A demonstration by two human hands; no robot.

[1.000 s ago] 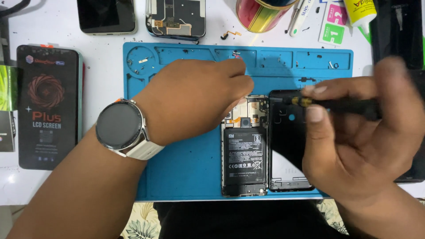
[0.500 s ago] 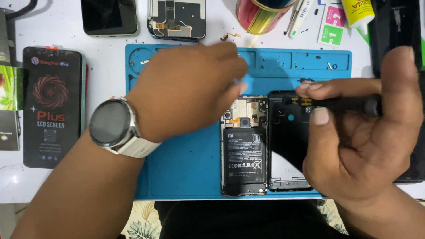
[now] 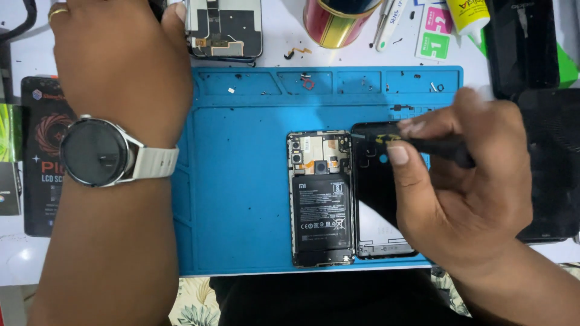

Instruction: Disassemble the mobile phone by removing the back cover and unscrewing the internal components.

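An opened phone (image 3: 320,199) with its battery and boards showing lies on the blue repair mat (image 3: 241,181). Its black back cover (image 3: 377,193) rests right beside it. My right hand (image 3: 459,187) grips a black screwdriver (image 3: 423,143) whose tip points left at the cover's top edge. My left hand (image 3: 121,66), with a round watch on a white strap (image 3: 99,151), is raised at the far left over the table's back, fingers curled, near another phone frame (image 3: 225,27). What its fingers touch is hidden.
A boxed screen (image 3: 42,151) lies left of the mat. A red-and-gold tin (image 3: 338,21), tweezers, small wipe packets (image 3: 436,33) and a yellow glue bottle stand at the back. Dark phone panels (image 3: 544,151) sit at the right. Tiny screws lie in the mat's top trays.
My left hand has left the opened phone and moved left and toward the back of the table. The right hand with the screwdriver has stayed put.
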